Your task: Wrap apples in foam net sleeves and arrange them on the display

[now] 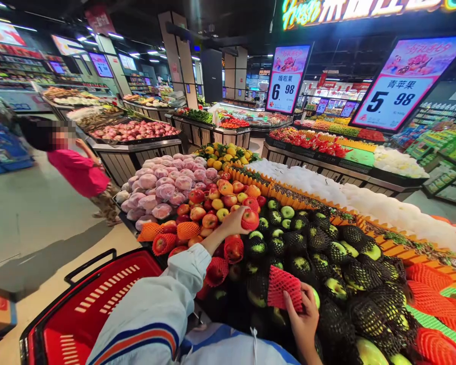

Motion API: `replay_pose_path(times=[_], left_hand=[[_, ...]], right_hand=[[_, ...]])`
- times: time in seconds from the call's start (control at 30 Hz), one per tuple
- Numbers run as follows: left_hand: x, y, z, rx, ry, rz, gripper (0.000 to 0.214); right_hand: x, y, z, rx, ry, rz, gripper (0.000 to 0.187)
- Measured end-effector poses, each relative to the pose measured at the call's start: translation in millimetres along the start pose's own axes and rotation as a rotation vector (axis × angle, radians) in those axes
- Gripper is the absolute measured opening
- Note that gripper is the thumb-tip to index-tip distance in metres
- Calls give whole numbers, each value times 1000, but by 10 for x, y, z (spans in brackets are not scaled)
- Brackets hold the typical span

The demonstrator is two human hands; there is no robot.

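My left hand (234, 221) reaches out over the fruit display, its fingers closed around a red apple (250, 219). Close to my body, my right hand (304, 310) pinches a flattened red foam net sleeve (283, 286) between thumb and fingers. Beneath the sleeve lie green apples in black foam nets (300, 263). Loose red and yellow apples (210, 220) are heaped beside my left hand, some wrapped in orange or red nets (188, 230).
A red shopping basket (110, 299) is at my left. Plastic-wrapped pink fruit (167, 190) is piled behind the red apples, and white-wrapped fruit (319, 185) lies beyond an orange divider (307, 199). A person in a pink shirt (78, 172) stands at left. Price screens (399, 96) hang above.
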State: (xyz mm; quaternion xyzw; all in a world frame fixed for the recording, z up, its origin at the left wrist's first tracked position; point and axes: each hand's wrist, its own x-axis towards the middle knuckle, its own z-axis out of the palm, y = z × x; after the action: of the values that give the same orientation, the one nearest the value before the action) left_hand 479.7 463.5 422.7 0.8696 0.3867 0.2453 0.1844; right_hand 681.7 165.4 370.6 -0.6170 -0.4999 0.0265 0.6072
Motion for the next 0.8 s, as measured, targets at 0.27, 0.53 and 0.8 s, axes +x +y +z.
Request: replay_pose_path(times=[0.27, 0.53, 0.8], left_hand=[[182, 35, 315, 215, -179, -4, 85], [312, 8, 445, 343, -222, -101, 81], [324, 116, 348, 340, -192, -170, 119]], right_hand=[[0, 20, -35, 0, 30, -55, 16], [-10, 136, -27, 37, -30, -27, 23], [-109, 130, -10, 141, -28, 302, 40]])
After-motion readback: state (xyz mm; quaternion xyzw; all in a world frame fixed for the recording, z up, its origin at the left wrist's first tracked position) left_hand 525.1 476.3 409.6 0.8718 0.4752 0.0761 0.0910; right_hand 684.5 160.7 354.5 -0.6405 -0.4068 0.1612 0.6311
